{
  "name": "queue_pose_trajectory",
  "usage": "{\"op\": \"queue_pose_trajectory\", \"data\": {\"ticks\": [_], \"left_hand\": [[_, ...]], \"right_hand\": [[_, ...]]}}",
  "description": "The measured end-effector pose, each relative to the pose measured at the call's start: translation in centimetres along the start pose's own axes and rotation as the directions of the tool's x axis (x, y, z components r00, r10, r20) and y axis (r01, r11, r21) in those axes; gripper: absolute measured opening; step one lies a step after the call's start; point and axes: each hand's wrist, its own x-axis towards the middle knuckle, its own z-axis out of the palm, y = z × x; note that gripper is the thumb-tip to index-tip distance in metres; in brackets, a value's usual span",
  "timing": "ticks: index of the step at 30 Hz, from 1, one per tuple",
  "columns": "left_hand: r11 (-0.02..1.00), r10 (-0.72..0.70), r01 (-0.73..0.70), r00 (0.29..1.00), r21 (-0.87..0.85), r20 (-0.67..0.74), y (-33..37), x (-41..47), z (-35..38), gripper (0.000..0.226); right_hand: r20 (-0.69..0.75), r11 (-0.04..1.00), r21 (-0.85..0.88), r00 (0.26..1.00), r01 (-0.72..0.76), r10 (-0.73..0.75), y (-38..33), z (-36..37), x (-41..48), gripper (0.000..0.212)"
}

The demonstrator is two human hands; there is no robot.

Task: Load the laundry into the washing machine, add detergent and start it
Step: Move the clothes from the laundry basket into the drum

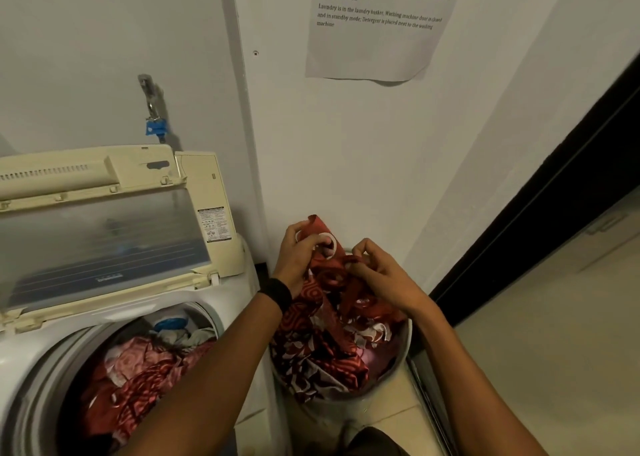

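Laundry (322, 345) of red patterned cloth, seemingly a curtain with a pale eyelet ring (329, 244), fills the round basket (349, 409), which stands on the floor just beside the right flank of the top-loading washing machine (228, 303). The left hand (298, 258), a dark wristband (277, 294) at its wrist, has its fingers curled round a raised fold of the cloth next to the ring. The right hand (377, 275) pinches a bunched edge of the same cloth between thumb and fingertips, close beside the left. Both hands are above the basket, not above the machine. The machine's lid (104, 241) is folded up against the wall, and the drum (62, 369) already holds a heap of similar red and pink fabric (145, 365) with paler items behind it. Loading therefore appears to be partly done: a good share is in the drum, while a substantial mass is left in the basket. The piece in hand looks long and tangled, so it probably needs gathering before the lift. No detergent container is visible, and the controls are out of view. Adding detergent, closing the lid and starting the cycle are judged to be outstanding. A printed sheet (374, 40) and a tap (154, 116) are fixed to the wall behind.
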Motion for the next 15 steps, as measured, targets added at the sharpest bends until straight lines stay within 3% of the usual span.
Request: {"op": "queue_pose_trajectory", "data": {"ticks": [2,5,10,13,15], "left_hand": [[0.988,0.087,-0.100,0.991,0.121,0.105,0.6,0.1,-0.7,0.032],[0.965,0.075,-0.134,0.964,0.224,0.254,1.6,-0.4,-0.7,0.027],[0.975,-0.018,-0.081,0.900,0.207,0.436,2.6,-1.4,-0.5,0.051],[0.965,0.042,-0.141,0.915,0.221,0.401,2.6,-1.6,-0.7,0.059],[0.960,0.114,-0.190,0.936,0.207,0.333,2.9,-1.4,-0.6,0.052]], "right_hand": [[-0.033,0.995,-0.063,0.996,0.080,-0.083,-1.0,-0.8,-0.1,0.016],[-0.193,0.962,-0.229,0.961,0.150,-0.196,-2.3,-1.4,0.9,0.015],[-0.262,0.890,-0.432,0.924,0.145,-0.278,-2.6,-0.7,3.1,0.023],[-0.257,0.858,-0.497,0.922,0.130,-0.288,-1.9,-0.7,3.1,0.023],[-0.249,0.876,-0.478,0.947,0.064,-0.205,-1.2,-0.9,2.9,0.024]]}}
